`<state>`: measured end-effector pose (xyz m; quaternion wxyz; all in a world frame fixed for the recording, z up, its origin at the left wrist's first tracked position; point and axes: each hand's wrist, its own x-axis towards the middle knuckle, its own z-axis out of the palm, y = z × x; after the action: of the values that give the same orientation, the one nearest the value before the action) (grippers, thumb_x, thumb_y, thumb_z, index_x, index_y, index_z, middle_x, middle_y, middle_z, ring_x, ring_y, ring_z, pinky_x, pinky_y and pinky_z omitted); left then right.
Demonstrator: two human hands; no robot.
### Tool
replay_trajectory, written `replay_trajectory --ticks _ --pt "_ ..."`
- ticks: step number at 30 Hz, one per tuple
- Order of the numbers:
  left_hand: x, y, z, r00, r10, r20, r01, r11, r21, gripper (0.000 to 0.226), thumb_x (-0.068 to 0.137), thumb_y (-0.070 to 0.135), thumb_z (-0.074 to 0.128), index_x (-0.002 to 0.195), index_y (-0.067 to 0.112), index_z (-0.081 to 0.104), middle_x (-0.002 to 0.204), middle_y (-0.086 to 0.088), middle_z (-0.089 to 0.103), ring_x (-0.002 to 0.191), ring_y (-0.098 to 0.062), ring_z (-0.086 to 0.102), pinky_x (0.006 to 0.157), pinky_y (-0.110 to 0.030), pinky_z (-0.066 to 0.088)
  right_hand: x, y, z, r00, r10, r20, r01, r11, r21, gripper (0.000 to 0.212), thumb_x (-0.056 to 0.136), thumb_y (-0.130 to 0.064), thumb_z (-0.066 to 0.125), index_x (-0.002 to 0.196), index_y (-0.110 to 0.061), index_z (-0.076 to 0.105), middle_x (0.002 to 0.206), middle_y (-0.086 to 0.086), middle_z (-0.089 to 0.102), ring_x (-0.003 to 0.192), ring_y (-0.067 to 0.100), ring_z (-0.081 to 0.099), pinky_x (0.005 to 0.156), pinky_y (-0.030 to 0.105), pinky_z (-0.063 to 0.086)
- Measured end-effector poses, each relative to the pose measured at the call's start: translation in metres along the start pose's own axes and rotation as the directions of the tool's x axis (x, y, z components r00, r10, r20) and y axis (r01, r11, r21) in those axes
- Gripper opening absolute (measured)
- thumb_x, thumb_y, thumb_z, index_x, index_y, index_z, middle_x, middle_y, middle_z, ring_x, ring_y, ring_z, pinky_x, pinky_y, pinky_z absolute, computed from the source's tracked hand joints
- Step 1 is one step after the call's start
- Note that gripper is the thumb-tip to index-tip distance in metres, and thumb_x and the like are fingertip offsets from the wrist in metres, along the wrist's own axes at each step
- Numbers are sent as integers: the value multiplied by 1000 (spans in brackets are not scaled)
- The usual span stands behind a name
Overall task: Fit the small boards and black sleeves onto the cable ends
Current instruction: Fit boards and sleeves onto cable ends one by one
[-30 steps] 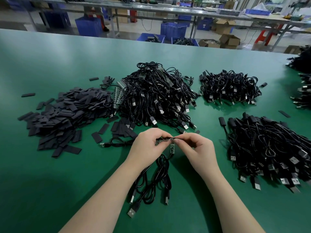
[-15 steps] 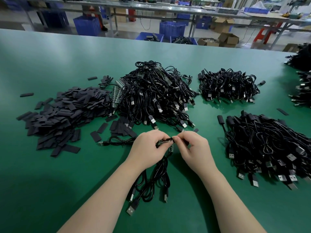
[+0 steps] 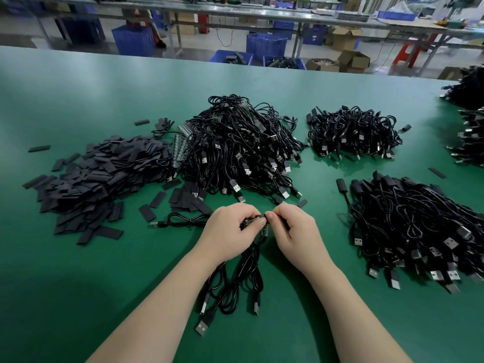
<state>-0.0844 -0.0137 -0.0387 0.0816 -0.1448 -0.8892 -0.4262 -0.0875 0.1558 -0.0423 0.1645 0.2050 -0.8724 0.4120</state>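
From my head camera, looking down over a smooth matte green table [image 3: 78, 284], my left hand [image 3: 225, 231] and right hand [image 3: 293, 231] meet knuckle to knuckle just above the surface near its front edge. My left fingers curl round a small board [image 3: 252, 220], a thin strip seen edge-on with tiny parts on it, while my right thumb and forefinger pinch the dark cable end [image 3: 267, 217] where it touches that board; whether a sleeve is already on it I cannot tell. A second little board [image 3: 265, 231] hangs just below the gap between my hands. From my left palm a bundle of thin, glossy black cables [image 3: 235, 281] droops in loops onto the table, ending in flat metal USB plugs [image 3: 203, 327]. To the left lies a heap of black sleeves [image 3: 99, 176], flat, dull rectangular pieces, with strays scattered round its edges. Behind my hands rises a big tangled pile of cables [image 3: 241, 148] with silvery plugs poking out, and beside its left flank stand strips of pale joined boards [image 3: 180, 145]. A smaller cable pile [image 3: 353, 134] sits farther right, and another pile [image 3: 419, 226], whose ends wear black sleeves, lies near my right hand.
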Motion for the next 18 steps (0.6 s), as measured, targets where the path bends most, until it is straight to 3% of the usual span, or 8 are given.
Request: replay_trajectory --ticks 3,6,9,13,18 --pt "0 2 0 1000 -3 3 3 1000 14 26 87 39 52 62 40 45 70 25 54 62 -7 46 60 -25 30 0 -1 -1 999 35 -3 -35 999 38 22 95 -21 59 73 -18 55 65 -14 49 67 1 47 61 9 33" --pt "0 1 1 1000 1 4 -2 999 45 34 91 32 55 61 42 41 73 28 54 64 -5 46 61 -22 28 -1 -2 -2 997 71 11 -71 991 113 14 93 -15 66 82 -24 68 74 -15 63 71 4 57 65 9 39" --pt "0 0 2 1000 2 8 -3 998 60 37 92 29 55 59 38 39 65 16 52 64 -9 47 61 -22 28 0 -4 -4 988 152 34 -156 962 226 14 91 -12 69 85 -24 73 77 -16 69 71 5 63 67 13 45" --pt "0 3 0 1000 3 23 -4 1000 20 36 90 37 45 63 13 45 61 -1 46 63 -21 46 59 -31 31 1 -7 -6 967 228 117 -255 893 371 10 92 -10 68 92 -18 74 80 -9 75 75 5 70 71 14 51" --pt "0 3 -3 1000 19 22 -19 1000 8 43 91 39 45 67 4 49 65 -9 50 64 -25 48 62 -45 42 2 -8 -7 941 292 172 -337 855 394 9 93 -14 67 91 -20 73 80 -7 76 77 8 71 73 19 55"
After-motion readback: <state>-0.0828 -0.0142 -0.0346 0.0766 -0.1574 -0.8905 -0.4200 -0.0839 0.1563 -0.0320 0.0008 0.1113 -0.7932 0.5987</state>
